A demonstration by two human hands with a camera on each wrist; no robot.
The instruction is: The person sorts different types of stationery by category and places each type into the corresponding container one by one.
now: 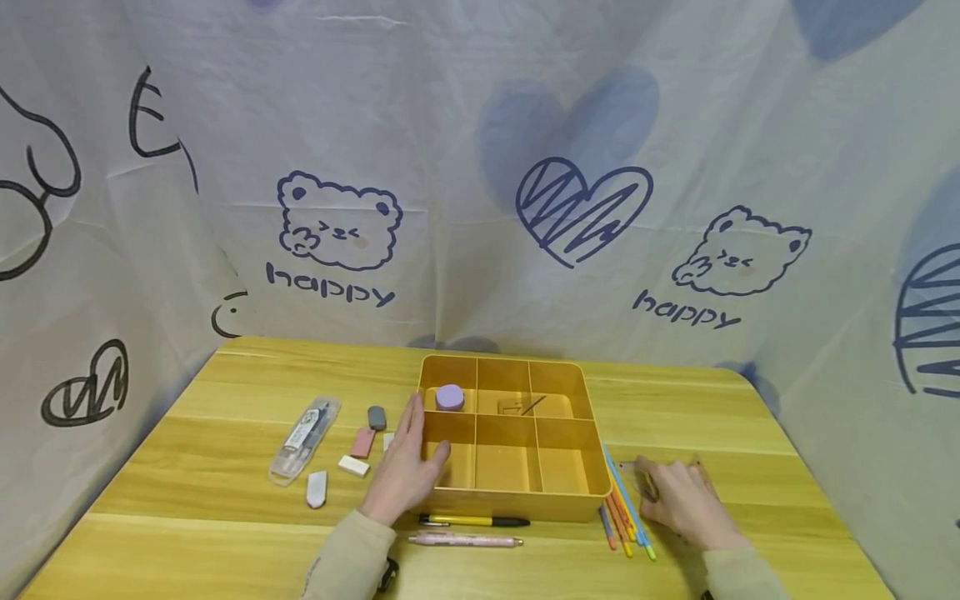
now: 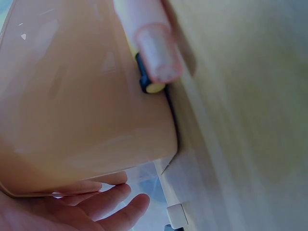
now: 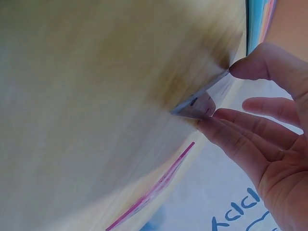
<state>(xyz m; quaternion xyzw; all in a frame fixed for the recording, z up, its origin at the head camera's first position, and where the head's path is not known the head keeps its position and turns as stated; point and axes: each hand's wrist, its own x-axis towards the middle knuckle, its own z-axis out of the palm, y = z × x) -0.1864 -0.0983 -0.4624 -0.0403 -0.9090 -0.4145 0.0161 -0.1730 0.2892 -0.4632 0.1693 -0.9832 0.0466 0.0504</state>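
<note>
My left hand (image 1: 408, 475) rests at the left wall of a yellow six-compartment organizer box (image 1: 506, 502), its fingers along the outside and its thumb over the front-left compartment. In the left wrist view, the fingers (image 2: 113, 202) reach behind the box's side. To the right of the box, my right hand (image 1: 686, 504) pinches a thin, clear, flat plastic piece (image 3: 195, 106) between thumb and fingers, low over the table. One corner looks pointed; its full shape is hidden. A purple rounded object (image 1: 449, 397) sits in the back-left compartment, and a clear piece with dark lines (image 1: 517, 407) lies farther right.
Several coloured pencils (image 1: 621, 508) lie against the box's right side. A yellow-and-black pen (image 1: 476, 521) and a pink pen (image 1: 465, 541) lie in front. At left are a clear case (image 1: 303, 440) and several erasers (image 1: 354, 466). A pink-edged clear strip (image 3: 154, 195) lies near the right hand.
</note>
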